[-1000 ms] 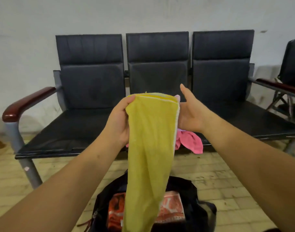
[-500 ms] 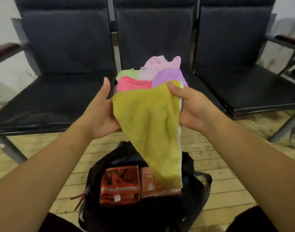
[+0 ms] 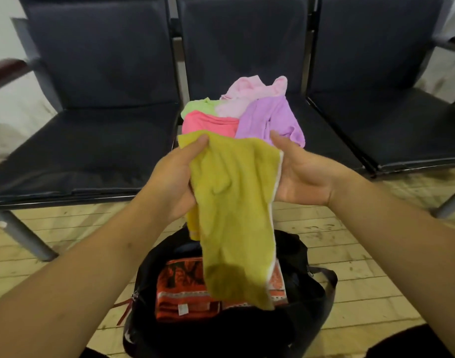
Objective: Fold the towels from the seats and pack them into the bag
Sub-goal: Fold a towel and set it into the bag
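A mustard-yellow terry towel (image 3: 234, 202) with a thin white edging down its right side hangs in the air between both hands, in front of the middle seat and straight above the open black fabric bag (image 3: 314, 288) on the yellowish floor (image 3: 66, 241). The cloth is limp and rumpled, falling as a long narrow strip creased near the top. Its lower end droops over the bag's mouth, where shadow darkens it. The left hand (image 3: 173, 179) grips the upper left corner, with the thumb pressed on the front, the fingers curled behind the cloth and a second layer of yellow bunched below the palm. The right hand (image 3: 305, 177) holds the upper right edge with the thumb laid over the top and the palm turned up. Its fingers are hidden behind the towel, so the hold shows only at the thumb. Inside the bag lies a folded orange-and-black patterned towel (image 3: 181, 293) with a pale band and a small white label. On the black padded middle seat (image 3: 322, 140) behind the hands sits a loose heap of a pale pink towel (image 3: 247, 93), a lilac towel (image 3: 270, 120), a light green towel (image 3: 200, 107) and a coral pink towel (image 3: 211, 124), all touching one another.
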{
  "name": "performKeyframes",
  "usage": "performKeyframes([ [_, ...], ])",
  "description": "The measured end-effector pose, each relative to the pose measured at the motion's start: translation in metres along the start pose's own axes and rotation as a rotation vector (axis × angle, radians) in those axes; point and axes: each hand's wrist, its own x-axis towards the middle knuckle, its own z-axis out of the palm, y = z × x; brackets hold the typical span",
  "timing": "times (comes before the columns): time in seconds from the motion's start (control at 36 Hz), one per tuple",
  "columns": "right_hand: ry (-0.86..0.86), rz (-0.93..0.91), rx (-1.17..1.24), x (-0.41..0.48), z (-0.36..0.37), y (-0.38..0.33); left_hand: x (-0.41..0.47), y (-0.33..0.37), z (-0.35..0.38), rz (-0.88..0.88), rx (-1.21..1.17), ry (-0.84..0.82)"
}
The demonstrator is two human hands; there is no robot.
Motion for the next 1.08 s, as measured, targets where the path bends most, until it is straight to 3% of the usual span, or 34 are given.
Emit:
performKeyframes([
  [0.19,0.129,-0.145,-0.011,-0.006,0.012,-0.005,-0.007,0.025,-0.011,0.111,0.223,0.063],
  [0.39,0.351,-0.219,0.126,-0.016,0.017,-0.012,-0.016,0.013,-0.018,-0.096,0.42,-0.337],
  [0.47,0.461,-0.197,0.087,-0.018,0.008,-0.011,-0.021,0.012,-0.009,-0.075,0.317,-0.281],
  [0.53,0.435,-0.183,0.065,-0.02,0.005,-0.009,-0.023,0.012,-0.003,-0.055,0.197,-0.191],
  [0.69,0.149,-0.058,-0.139,-0.03,0.014,0.005,-0.019,0.012,0.003,-0.036,-0.033,0.026],
  [0.75,0.144,-0.097,-0.107,-0.03,0.013,0.007,-0.018,0.014,-0.001,-0.038,-0.03,-0.01],
  [0.89,0.277,-0.168,-0.007,-0.029,0.004,0.0,-0.019,0.017,-0.015,-0.06,0.345,-0.239],
  [1.0,0.365,-0.18,-0.069,-0.028,-0.001,0.001,-0.02,0.016,-0.015,-0.011,0.31,-0.226],
  [1.08,0.272,-0.184,-0.09,-0.031,0.0,-0.002,-0.019,0.013,-0.014,0.02,0.255,-0.164],
])
